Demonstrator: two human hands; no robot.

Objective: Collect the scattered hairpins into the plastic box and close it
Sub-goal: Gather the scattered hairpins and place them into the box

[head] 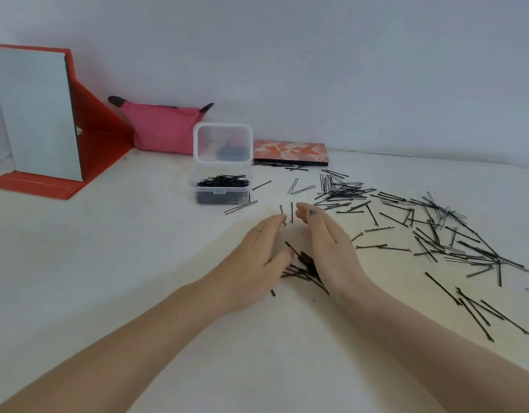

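A clear plastic box [197, 180] stands at the middle back with its lid [223, 143] hinged upright, holding a heap of black hairpins. Many black hairpins [430, 234] lie scattered over the white table to the right. My left hand [254, 257] and my right hand [326, 245] lie on edge on the table, palms facing each other, fingers straight. Between them sits a small pile of hairpins [302, 268], cupped from both sides. A few single pins [291, 211] lie just past my fingertips.
A red folding mirror [36, 114] stands at the back left. A pink pouch [162, 126] leans on the wall behind the box. A flat orange-patterned case [290, 152] lies right of the lid. The white table [108, 263] spreads out to the left.
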